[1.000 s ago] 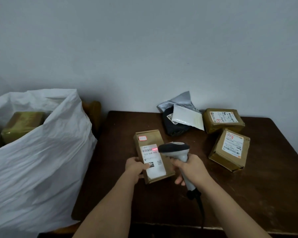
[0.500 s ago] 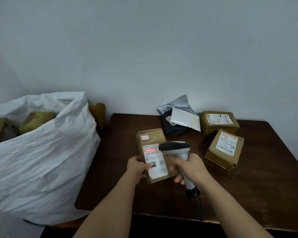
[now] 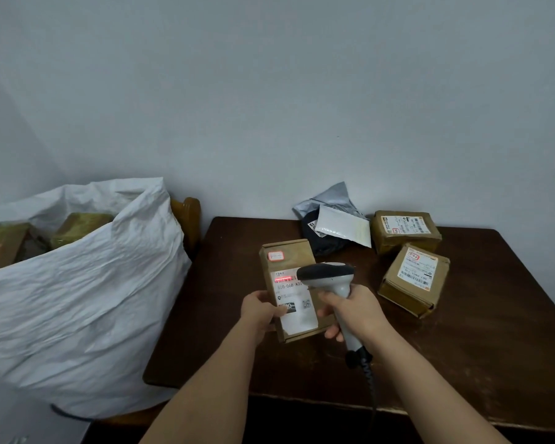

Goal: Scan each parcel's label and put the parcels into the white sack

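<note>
Currently the right hand is wrapped around the grip of the barcode scanner, fingers curled fully round the handle, its dark head aimed left. The left hand pinches the lower left edge of the held parcel, thumb on the label, fingers behind and hidden. A red scan line lies across the barcode at the label's top. The scanner head covers the label's right edge; the print is mostly unreadable.

The parcel sits above the dark wooden table, near its left half. Bare tabletop lies to the right and front of the hands. The scanner cable drops over the front edge and is cut off by darkness.

Further back: two taped boxes just beside each other, and a grey poly mailer pile against the wall.

The white sack stands left of the table, mouth open, touching the table's left edge; brown parcels inside show partly.
</note>
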